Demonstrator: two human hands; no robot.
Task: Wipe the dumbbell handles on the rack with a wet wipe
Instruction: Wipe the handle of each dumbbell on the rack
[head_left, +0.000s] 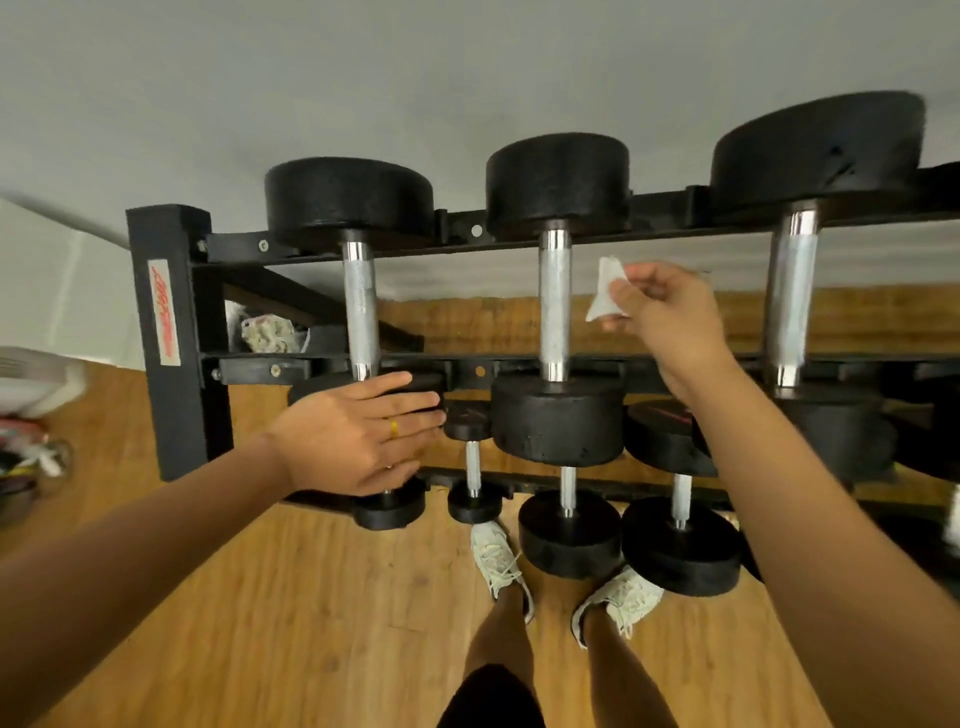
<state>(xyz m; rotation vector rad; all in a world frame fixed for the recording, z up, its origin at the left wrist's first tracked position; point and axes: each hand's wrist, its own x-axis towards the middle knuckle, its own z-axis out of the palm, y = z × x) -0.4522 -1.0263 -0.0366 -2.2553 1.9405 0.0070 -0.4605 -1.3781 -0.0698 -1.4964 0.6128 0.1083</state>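
Black rack (176, 332) stands on wood floor (260, 597) against grey wall (363, 78).

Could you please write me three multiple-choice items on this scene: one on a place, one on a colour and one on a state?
1. Where is the wipe?
A. Round the left handle
B. On the floor
C. In the air between the middle handle and the right handle

2. What colour is the wipe?
A. Blue
B. White
C. Green

3. How is the left hand?
A. Open, fingers straight
B. Curled round a handle
C. Pinching the wipe

Answers:
1 C: the right hand pinches it between those two handles, touching neither.
2 B: it shows plain white against the hand.
3 A: its fingers lie straight and hold nothing.
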